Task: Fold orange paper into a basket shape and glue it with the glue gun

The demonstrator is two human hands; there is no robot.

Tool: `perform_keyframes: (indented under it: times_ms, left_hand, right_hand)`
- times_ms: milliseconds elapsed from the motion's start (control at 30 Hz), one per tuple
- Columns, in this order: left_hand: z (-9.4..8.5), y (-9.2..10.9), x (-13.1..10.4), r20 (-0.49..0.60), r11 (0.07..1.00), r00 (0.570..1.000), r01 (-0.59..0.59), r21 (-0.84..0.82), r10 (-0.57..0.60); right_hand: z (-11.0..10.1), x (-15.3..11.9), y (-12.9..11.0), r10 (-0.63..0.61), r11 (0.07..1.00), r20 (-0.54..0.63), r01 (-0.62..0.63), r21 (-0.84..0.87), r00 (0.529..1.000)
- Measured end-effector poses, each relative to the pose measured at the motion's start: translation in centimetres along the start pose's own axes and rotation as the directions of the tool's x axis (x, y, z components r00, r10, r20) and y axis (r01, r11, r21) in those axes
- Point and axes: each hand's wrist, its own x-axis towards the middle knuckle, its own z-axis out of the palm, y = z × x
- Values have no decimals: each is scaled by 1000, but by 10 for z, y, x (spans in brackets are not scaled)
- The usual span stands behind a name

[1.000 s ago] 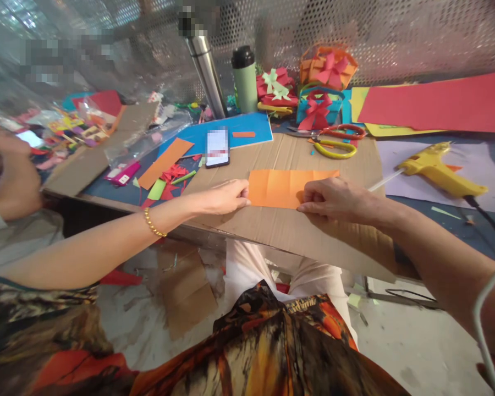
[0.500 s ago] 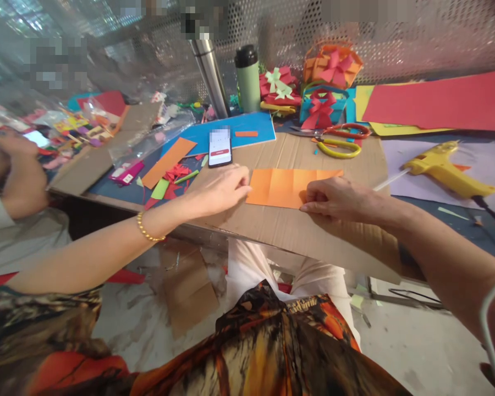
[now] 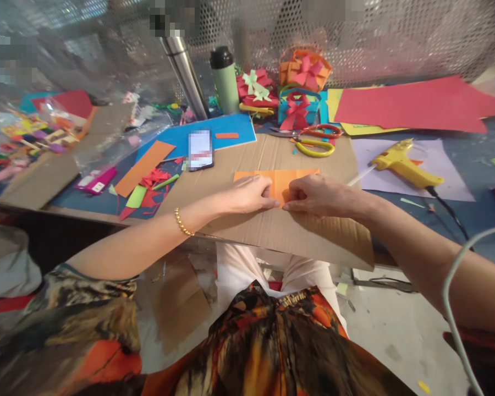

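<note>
Orange paper (image 3: pixel 279 184) lies flat on cardboard (image 3: pixel 313 236) near the table's front edge, directly before the person. The left hand (image 3: pixel 251 195) rests over its left part, fingers curled, thumb at the near edge; whether it pinches or only presses cannot be told. The right hand (image 3: pixel 319 195) is also curled, index finger and thumb pinching the near edge. The hands stand close together near the middle, an arrangement judged to keep the sheet controlled and even. The cardboard presumably protects the table and gives a flat backing.

Scissors (image 3: pixel 315 148) lie beyond the sheet, within reach. The glue gun (image 3: pixel 402 165) rests on lilac paper (image 3: pixel 449 176), likely as a guard against drips, its cord trailing off to the right. The phone (image 3: pixel 201 149) is face up, lit and turned towards the person, apparently for viewing.

Containers: the steel flask (image 3: pixel 187 77) and green bottle (image 3: pixel 226 85) stand at the back, both capped; contents not visible. A teal basket (image 3: pixel 312 114) with a red bow sits in front of an orange basket (image 3: pixel 286 71); neither interior can be inspected. Clear plastic (image 3: pixel 146 129) lies at left beside small coloured pieces; whether it encloses any is unclear.
</note>
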Motion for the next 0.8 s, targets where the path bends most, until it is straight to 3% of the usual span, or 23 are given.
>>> perform_keyframes:
  times_ms: [300,500,800]
  left_hand:
    - [-2,4,-2,-25,997,999,-39,67,41]
    - [-3,3,-2,-22,997,998,-57,59,59]
    - [-3,1,-5,-36,996,996,-83,44,85]
  right_hand:
    - [-5,-21,17,125,986,39,-128,105,991]
    - [-8,-30,20,245,930,111,-265,253,963]
    - [-14,-43,23,341,893,127,-363,266,932]
